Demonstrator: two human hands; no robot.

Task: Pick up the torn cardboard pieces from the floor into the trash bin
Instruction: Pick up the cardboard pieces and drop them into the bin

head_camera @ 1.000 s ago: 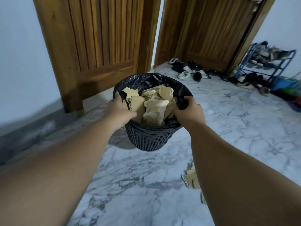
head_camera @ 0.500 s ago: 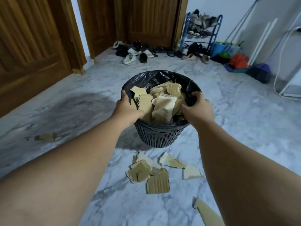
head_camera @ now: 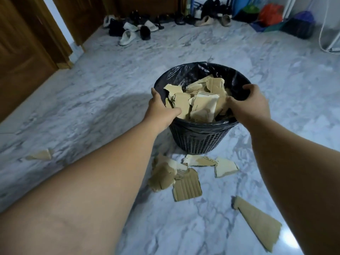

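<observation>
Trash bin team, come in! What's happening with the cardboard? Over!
Both hands, left and right, grip the trash bin rim. Bin piled with cardboard. Torn pieces remain on floor beside it. Nothing blocking.

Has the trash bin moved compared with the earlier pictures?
Yes. The trash bin, held at its rim by the left hand and right hand, is now farther from the wooden door.

One view only: your head camera, wide-angle, looking forward and down. Nearest: your two forearms, entering from the bottom corners. Mid-frame, close below you: the trash bin (head_camera: 199,138) on the marble floor (head_camera: 103,100). Far edge, top of frame: wooden doors (head_camera: 22,57) and scattered shoes (head_camera: 128,32).
</observation>
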